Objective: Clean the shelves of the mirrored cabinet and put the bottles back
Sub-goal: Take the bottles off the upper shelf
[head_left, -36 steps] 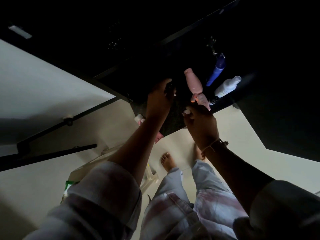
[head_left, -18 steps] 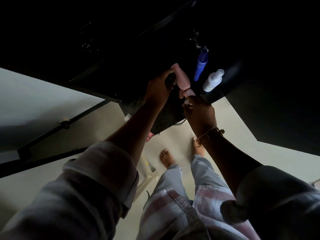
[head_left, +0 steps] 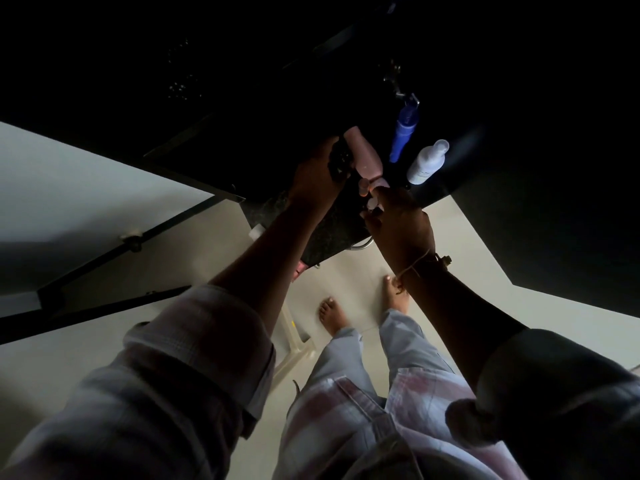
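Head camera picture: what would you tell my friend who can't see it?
A person's right hand holds a pink bottle by its lower end in a very dark room, the left hand close beside it. A blue bottle and a white bottle are to its right.

One wide-angle head camera faces steeply down, close behind the left hand (head_left: 317, 178) and right hand (head_left: 398, 225), taking in counter (head_left: 330, 233), floor (head_left: 467, 268) and feet (head_left: 331, 315) below.
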A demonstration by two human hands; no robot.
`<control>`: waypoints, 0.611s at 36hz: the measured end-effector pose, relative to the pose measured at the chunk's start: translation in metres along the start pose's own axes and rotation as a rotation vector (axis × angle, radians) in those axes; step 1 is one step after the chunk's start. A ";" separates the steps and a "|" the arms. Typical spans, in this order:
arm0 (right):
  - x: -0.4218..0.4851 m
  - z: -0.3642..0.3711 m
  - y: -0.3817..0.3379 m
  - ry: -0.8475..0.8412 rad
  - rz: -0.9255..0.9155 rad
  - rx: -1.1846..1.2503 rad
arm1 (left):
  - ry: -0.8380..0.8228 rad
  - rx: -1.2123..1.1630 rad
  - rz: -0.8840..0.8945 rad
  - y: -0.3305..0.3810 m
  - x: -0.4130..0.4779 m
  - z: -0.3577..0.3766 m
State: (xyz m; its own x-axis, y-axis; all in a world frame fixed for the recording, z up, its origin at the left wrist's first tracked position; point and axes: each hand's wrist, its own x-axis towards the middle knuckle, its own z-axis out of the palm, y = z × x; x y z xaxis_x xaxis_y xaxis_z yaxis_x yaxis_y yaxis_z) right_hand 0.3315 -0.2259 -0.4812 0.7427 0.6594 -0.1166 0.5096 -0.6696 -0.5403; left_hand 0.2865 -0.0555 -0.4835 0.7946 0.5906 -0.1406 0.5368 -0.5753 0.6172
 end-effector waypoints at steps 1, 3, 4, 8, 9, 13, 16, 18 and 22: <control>-0.001 -0.001 -0.001 0.003 0.006 -0.001 | 0.012 -0.004 -0.010 -0.002 -0.002 0.000; -0.006 -0.004 -0.004 0.031 0.016 -0.005 | 0.069 -0.010 -0.020 -0.002 -0.012 -0.003; -0.008 -0.005 -0.005 0.058 0.019 -0.007 | 0.113 -0.028 -0.038 -0.002 -0.020 -0.005; -0.025 -0.009 -0.012 0.160 -0.058 0.037 | 0.346 -0.116 -0.212 -0.012 -0.065 -0.011; -0.030 -0.009 -0.013 0.173 -0.104 0.049 | 0.408 -0.139 -0.282 -0.017 -0.077 -0.011; -0.047 0.004 -0.023 0.070 -0.216 0.073 | 0.525 -0.201 -0.617 -0.031 -0.122 -0.006; -0.051 0.021 -0.027 -0.050 -0.164 0.086 | 0.523 -0.264 -0.811 -0.039 -0.139 0.000; -0.052 0.031 -0.028 -0.117 -0.127 0.128 | 0.467 -0.258 -0.908 -0.045 -0.143 0.003; -0.049 0.042 -0.031 -0.236 -0.066 0.143 | 0.326 -0.139 -0.948 -0.062 -0.142 0.006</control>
State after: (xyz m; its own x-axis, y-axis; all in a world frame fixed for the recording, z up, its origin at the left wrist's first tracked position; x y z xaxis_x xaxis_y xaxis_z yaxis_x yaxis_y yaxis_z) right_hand 0.2610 -0.2235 -0.4940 0.5797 0.7725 -0.2591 0.4744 -0.5786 -0.6635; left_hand 0.1419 -0.1073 -0.5069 -0.0694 0.9075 -0.4143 0.8523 0.2698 0.4482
